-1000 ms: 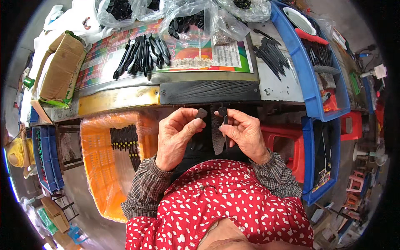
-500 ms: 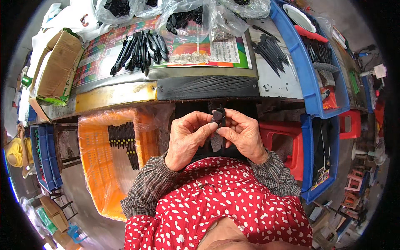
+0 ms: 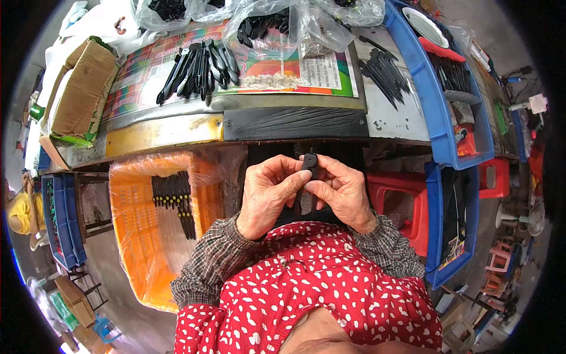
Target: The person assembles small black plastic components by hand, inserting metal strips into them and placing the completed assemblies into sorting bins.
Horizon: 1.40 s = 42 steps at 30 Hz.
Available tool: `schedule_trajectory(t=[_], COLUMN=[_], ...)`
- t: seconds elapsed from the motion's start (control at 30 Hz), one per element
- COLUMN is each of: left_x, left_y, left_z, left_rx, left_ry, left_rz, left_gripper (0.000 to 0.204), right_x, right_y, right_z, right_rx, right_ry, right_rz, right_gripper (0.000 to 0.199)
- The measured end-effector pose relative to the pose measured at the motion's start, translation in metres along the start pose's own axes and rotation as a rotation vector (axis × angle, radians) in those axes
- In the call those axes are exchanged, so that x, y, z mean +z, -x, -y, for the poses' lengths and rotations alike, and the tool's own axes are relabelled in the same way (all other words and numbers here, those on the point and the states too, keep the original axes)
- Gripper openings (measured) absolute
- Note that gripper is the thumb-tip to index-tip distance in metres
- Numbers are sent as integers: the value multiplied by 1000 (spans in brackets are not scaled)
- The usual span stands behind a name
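While both hands meet at lap height, left hand [image 3: 268, 194] and right hand [image 3: 342, 192] fingers pinch one small black part [image 3: 310, 160], close for control.

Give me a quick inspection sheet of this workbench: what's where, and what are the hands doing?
Surface: worn bench covered with a colourful printed sheet.
Job's things: small black part pinched between the left hand and the right hand.
Clutter: heap of black parts, another heap, clear bags, cardboard box.
Hands: both closed on the small black part, held below the bench edge.
Cables: nothing clearly seen.
Surroundings: orange crate lined with plastic holding black parts, blue trays, red stool.
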<state>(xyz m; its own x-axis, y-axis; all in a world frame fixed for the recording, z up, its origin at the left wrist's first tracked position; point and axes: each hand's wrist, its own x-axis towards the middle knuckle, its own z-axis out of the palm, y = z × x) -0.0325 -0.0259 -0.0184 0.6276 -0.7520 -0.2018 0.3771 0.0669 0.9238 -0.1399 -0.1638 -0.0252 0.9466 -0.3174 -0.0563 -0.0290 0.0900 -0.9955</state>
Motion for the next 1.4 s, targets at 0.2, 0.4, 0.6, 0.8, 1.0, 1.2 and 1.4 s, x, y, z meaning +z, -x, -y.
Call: schedule_trajectory(t=[0.2, 0.4, 0.6, 0.8, 1.0, 1.2, 1.4], left_x=[0, -1, -4, -7, -11, -12, -14], left_y=[0, -1, -3, -7, -8, -9, -9], left_z=[1, 6, 6, 14, 17, 14, 21], left_rx=[-18, -5, -26, -7, -25, -66, -61], left_ry=[25, 38, 55, 34, 18, 21, 52], left_rz=[-9, 3, 23, 34, 21, 37, 45], left_gripper=[11, 11, 12, 10, 14, 13, 14], right_x=[3, 4, 5, 4, 3, 6, 6], right_y=[1, -1, 0, -2, -4, -5, -6], right_z=[-3, -4, -2, -11, -8, -17, -21], right_rx=[-9, -55, -18, -49, 33, -14, -19], right_ry=[-9, 49, 35, 54, 74, 68, 77], right_rz=[-18, -12, 13, -17, 44, 6, 3], right_gripper=[47, 47, 49, 50, 49, 51, 52])
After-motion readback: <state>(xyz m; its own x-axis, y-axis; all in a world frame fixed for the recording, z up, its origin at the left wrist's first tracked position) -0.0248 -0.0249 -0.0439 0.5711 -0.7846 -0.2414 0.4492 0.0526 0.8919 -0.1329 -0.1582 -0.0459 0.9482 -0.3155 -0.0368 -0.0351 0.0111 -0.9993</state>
